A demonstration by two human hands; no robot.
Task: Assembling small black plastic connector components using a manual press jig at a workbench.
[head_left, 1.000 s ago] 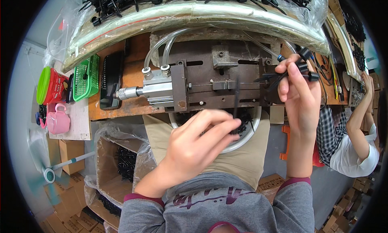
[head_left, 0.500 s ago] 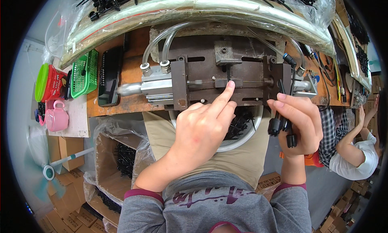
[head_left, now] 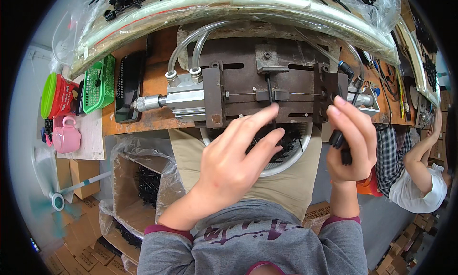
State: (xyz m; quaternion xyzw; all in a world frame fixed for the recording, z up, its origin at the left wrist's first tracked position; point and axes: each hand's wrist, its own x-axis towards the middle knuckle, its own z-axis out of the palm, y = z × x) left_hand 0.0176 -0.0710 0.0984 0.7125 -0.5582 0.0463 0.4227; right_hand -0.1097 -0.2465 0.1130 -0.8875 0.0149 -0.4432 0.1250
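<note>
A dark metal clamping fixture [head_left: 248, 79] lies across the bench in front of me. A thin black plastic rod [head_left: 270, 90] lies across the small block [head_left: 262, 96] at its middle, pointing toward me. My left hand [head_left: 234, 153] is just in front of it, index finger and thumb apart on either side of the rod's near end, with no grip on it that I can see. My right hand [head_left: 354, 144], at the fixture's right end, is closed around several black plastic rods with thick caps [head_left: 337, 138]; fingers partly hide them.
A white-rimmed basket [head_left: 286, 168] of black parts sits below the fixture. Air cylinders [head_left: 186, 103] with clear hoses flank it. A green basket [head_left: 99, 84], black tray [head_left: 128, 89] and pink cup [head_left: 67, 136] stand left. Another person [head_left: 420, 184] works at right.
My left index finger has come off the middle block, and the hand has opened and drawn back toward me. The black rod now shows across the block. The left cylinder's outer end has shifted.
</note>
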